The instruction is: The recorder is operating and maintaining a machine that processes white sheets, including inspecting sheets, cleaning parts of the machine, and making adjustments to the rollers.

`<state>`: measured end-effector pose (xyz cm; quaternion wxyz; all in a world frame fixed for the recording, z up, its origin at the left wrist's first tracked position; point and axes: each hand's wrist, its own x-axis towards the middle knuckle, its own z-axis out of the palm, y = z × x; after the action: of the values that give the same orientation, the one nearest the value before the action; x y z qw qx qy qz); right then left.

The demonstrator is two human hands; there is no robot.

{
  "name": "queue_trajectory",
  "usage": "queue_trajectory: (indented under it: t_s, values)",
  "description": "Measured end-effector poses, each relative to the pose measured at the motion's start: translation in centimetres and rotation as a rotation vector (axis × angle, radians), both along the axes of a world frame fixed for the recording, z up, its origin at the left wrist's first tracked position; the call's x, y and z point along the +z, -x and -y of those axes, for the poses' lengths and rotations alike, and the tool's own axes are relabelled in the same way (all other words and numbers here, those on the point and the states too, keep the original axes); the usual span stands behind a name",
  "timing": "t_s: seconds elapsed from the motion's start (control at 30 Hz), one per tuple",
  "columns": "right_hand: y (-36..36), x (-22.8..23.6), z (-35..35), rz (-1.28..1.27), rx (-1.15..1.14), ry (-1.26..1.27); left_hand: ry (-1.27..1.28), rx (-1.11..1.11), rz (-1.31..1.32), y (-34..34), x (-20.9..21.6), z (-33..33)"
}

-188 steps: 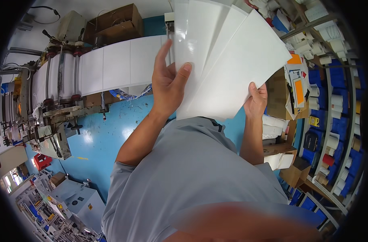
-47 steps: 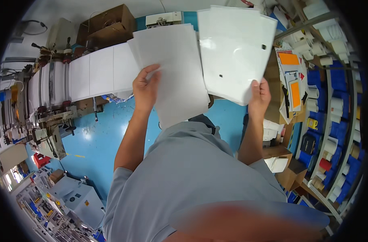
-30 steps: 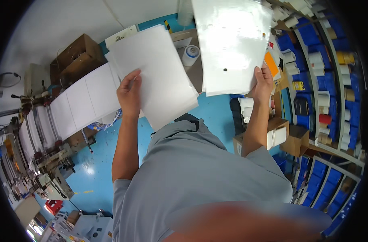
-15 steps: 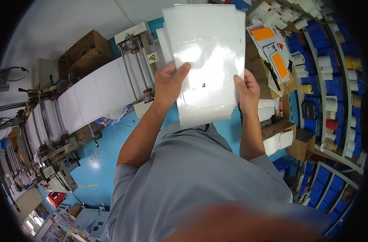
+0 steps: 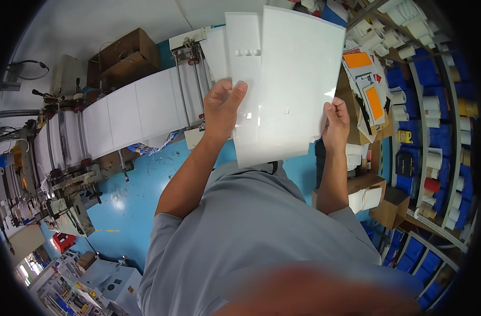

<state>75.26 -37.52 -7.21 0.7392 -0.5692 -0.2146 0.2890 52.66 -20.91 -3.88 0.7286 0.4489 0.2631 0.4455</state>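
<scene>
Several glossy white sheets with small cut-outs are held up in front of me. My left hand (image 5: 223, 108) is closed on the left edge of the lower white sheets (image 5: 244, 76), thumb on top and fingers hidden behind. My right hand (image 5: 336, 124) pinches the right edge of the top white sheet (image 5: 298, 73), between thumb and fingers. That top sheet lies shifted to the right, so a strip of the sheets under it shows, with a row of small holes and a square hole. Another pale sheet edge sticks out at the far left.
At left runs a machine with metal rollers (image 5: 53, 145) and a white web (image 5: 124, 113); a brown cardboard box (image 5: 123, 58) stands behind it. At right are a pile of papers with orange patches (image 5: 375, 102), shelves with blue bins and rolls (image 5: 433, 105), and cardboard boxes (image 5: 390, 208). The floor (image 5: 140, 184) is blue.
My right hand has moved right with the top sheet, sliding it off the sheets in my left hand and uncovering a strip of them. The bright glare on the sheet has mostly gone.
</scene>
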Motion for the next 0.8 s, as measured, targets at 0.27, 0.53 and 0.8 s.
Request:
queue_trajectory:
  t_s: [0.27,0.53,0.8]
  values:
    - [2.7,0.9,-1.5,-0.055,0.143,0.083,0.06,-0.092,-0.069,0.2,1.0,0.6]
    - [1.9,1.2,-1.0,-0.215,0.052,-0.063,0.023,-0.084,-0.139,0.9,0.3,0.4]
    - [1.7,0.1,-1.4,-0.163,0.117,-0.043,0.025,-0.086,-0.155,1.4,-0.4,0.2]
